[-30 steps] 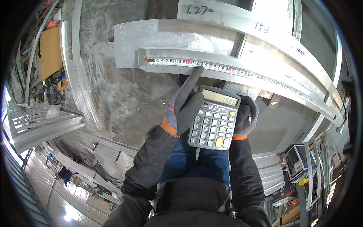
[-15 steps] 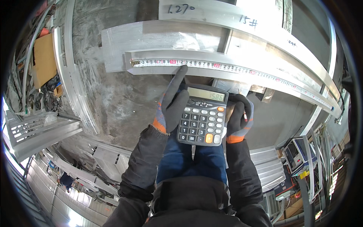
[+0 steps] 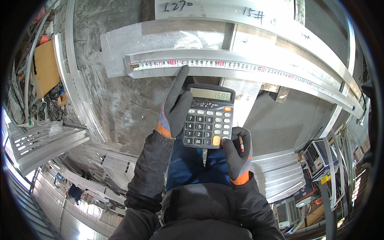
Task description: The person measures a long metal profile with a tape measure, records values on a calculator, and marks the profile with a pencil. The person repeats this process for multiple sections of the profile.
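A black calculator [image 3: 208,117] with grey, black and orange keys lies in my left hand [image 3: 177,105], which grips its left side with the thumb over the edge. The left index finger stretches forward and touches or nearly touches the measuring tape [image 3: 200,63]. That tape is laid out along a silver metal profile [image 3: 160,72]. My right hand [image 3: 239,151] is curled at the calculator's lower right corner, its thumb on or just over the bottom keys. A pencil [image 3: 241,144] with a red end sticks out between its fingers. Both hands wear dark gloves with orange cuffs.
Wide metal pieces with handwritten marks [image 3: 216,10] lie beyond the tape. More long profiles [image 3: 78,86] stand at the left, near a cardboard sheet [image 3: 46,68]. A boxed machine [image 3: 316,158] stands at the right. A person [image 3: 75,193] is far off at lower left.
My right hand has moved from the calculator's upper right side down to its lower right corner. The calculator, left hand and tape appear slightly further left in view.
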